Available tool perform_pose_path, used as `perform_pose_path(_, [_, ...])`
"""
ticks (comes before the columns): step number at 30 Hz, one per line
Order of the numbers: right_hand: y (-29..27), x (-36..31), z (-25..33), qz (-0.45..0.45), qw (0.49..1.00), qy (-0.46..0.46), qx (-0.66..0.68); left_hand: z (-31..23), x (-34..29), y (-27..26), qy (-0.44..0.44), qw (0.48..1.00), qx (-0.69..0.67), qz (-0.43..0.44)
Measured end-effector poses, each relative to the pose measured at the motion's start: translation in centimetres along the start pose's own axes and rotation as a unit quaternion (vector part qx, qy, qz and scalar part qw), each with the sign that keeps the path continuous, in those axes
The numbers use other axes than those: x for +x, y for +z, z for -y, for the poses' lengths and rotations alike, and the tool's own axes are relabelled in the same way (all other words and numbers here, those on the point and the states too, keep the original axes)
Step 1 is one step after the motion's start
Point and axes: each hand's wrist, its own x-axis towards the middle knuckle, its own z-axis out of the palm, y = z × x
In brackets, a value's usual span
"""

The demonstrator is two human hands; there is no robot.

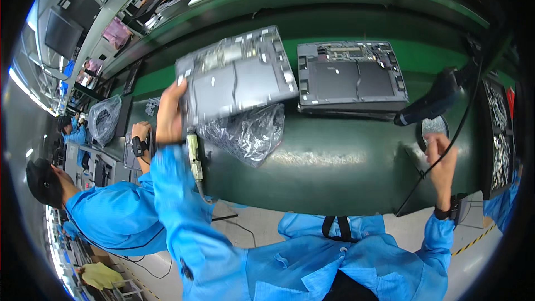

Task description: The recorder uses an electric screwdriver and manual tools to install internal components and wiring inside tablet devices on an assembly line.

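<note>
My left hand [170,108] grips the left edge of an opened laptop base [239,78], its circuit board and flat dark battery bare. The base is held up, tilted and slightly blurred, above a crumpled clear plastic bag [251,136]. To its right, a second opened laptop base [354,78] lies flat, apparently stacked on another. My right hand [442,164] is closed, fingertips pinched together at the near rim of a round dish of small parts [433,126]. Whatever the fingers may hold is too small to make out. A black cylindrical tool [432,100] on a cable slants above the dish.
A pale handheld tool [194,156] lies left on the green bench [334,181]. A black cable [465,117] hangs across the right side. Black trays of small parts [497,128] stand at the right edge. A co-worker in blue [114,212] works close on my left.
</note>
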Motion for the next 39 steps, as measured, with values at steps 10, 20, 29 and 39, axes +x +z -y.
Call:
perform_pose_path(10, [0.8,8.9,-6.9,0.021,0.995,0.068,0.070,8.6,33.2,0.7,-0.016,0.999,0.046,0.024])
perform_pose_path(20, [6.1,16.4,-1.2,0.129,0.985,0.044,0.104,9.4,31.8,3.9,0.279,0.764,0.547,-0.200])
perform_pose_path(29, [6.8,14.7,2.0,0.199,0.973,-0.087,-0.082,11.3,5.7,16.3,0.013,0.888,0.403,0.222])
perform_pose_path(39, [10.7,12.7,-4.3,0.048,0.979,-0.196,-0.005,12.7,7.4,18.7,0.058,0.950,0.301,0.055])
